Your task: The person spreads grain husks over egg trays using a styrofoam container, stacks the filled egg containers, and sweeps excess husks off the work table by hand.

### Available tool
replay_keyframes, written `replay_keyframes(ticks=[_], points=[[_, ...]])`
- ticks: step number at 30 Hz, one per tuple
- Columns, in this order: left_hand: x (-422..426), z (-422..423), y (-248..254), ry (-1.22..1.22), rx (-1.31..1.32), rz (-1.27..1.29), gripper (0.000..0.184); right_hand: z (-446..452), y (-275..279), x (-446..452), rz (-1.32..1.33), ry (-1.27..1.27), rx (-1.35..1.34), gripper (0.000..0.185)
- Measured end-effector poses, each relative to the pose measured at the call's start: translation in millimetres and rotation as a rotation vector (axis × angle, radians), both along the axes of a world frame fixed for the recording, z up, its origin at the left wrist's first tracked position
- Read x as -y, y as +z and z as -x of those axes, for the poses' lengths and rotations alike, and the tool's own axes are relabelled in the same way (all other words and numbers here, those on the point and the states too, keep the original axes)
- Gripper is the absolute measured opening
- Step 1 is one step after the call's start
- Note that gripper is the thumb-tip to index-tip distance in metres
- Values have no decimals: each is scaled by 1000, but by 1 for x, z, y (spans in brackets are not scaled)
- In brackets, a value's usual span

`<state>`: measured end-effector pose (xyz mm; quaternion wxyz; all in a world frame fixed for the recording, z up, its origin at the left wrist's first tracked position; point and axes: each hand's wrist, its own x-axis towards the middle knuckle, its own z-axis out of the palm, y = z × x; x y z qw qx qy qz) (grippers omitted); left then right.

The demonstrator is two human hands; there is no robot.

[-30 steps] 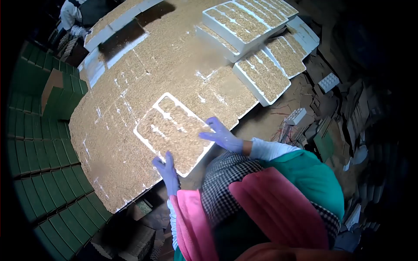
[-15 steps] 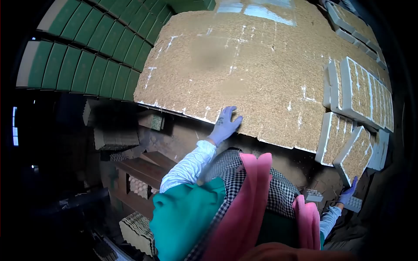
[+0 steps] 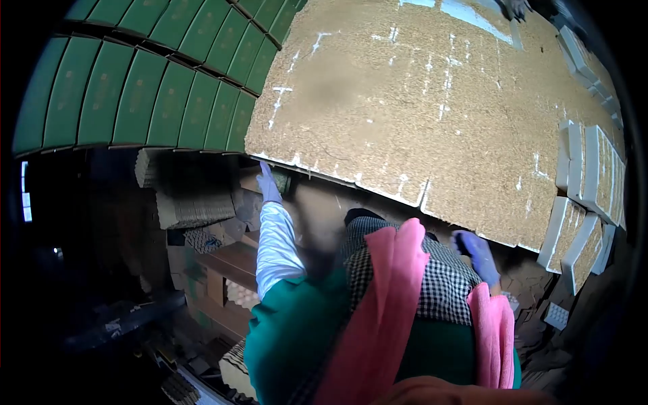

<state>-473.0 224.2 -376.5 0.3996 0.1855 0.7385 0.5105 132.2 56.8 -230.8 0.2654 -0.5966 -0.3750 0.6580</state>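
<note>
My left hand point(image 3: 268, 183) wears a purple glove and reaches to the front left corner of a wide surface of grain-like bits point(image 3: 405, 128). Its fingers are stretched out at the edge, holding nothing visible. Also gloved, my right hand point(image 3: 476, 255) is just below the front edge, close to the checked cloth on my body. Its fingers look loosely apart, with nothing seen in them. White-rimmed trays of the same bits point(image 3: 582, 254) lie at the right end.
Green boxes point(image 3: 145, 98) are stacked at the left. Below them are grey stacked sheets point(image 3: 196, 206) and a brown wooden shelf point(image 3: 233, 270). A small white dimpled tray point(image 3: 557, 315) lies low at the right. Another person's hand point(image 3: 516, 9) shows at the far edge.
The view has swung left. My left hand has moved along the edge to the corner. My right hand has let go of a tray at the right and come back towards my body.
</note>
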Motion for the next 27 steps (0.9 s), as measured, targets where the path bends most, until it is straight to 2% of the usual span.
replay_keyframes(ticks=[1, 3, 4, 5, 7, 8, 9, 11, 12, 14, 15, 16, 17, 19, 20, 21, 22, 23, 24, 26, 27], points=[[1, 11, -15, -24, 103, -108, 80, 50, -25, -8, 326, -152, -611, 38], [-18, 27, -35, 30, 398, -175, 79, 115, -100, -19, 487, -302, -854, 43], [-29, 30, -46, 71, 518, -198, 77, 140, -97, -34, 463, -327, -921, 47], [-32, 25, -57, -80, 203, -252, 74, 165, -92, -50, 440, -349, -989, 53], [-40, 4, -33, -7, 266, -254, 67, 208, -71, -96, 488, -643, -1261, 64], [-44, -8, -18, 31, 297, -257, 64, 220, -77, -101, 443, -877, -1019, 70], [-33, -4, -21, -103, 137, -246, 63, 226, -78, -102, 416, -873, -1032, 70], [-34, 11, -52, -210, 37, -304, 68, 223, -94, -101, 417, -843, -1211, 71], [-34, 19, -69, -259, -14, -335, 71, 214, -124, -93, 445, -807, -1377, 72], [-31, 18, -42, -287, -77, -364, 73, 217, -132, -82, 451, -820, -1412, 74], [-30, 18, -24, -306, -131, -340, 72, 226, -115, -86, 432, -867, -1284, 75], [-29, 18, -7, -325, -186, -317, 71, 235, -89, -94, 442, -875, -1226, 64], [-30, 30, -14, -412, -261, -284, 70, 250, -48, -106, 488, -837, -1189, 54], [-43, 15, 17, -232, 427, -254, 65, 266, -8, -121, 519, -821, -1063, 33], [-50, 6, 33, -66, 721, -214, 63, 259, -60, -110, 469, -1004, -926, 32], [-48, 13, 17, -115, 789, -234, 61, 252, -112, -99, 410, -1163, -767, 32], [-48, 19, 4, -165, 857, -256, 60, 256, -102, -94, 358, -1077, -688, 33], [-46, 22, -1, -218, 772, -236, 60, 262, -90, -91, 305, -996, -606, 35], [-44, 26, -17, -172, 773, -267, 60, 254, -107, -87, 381, -1042, -535, 36], [-36, 26, -2, -348, 587, -312, 60, 261, -71, -95, 366, -971, -622, 38], [-34, 27, 1, -275, 695, -304, 60, 265, -50, -99, 358, -934, -664, 40]])
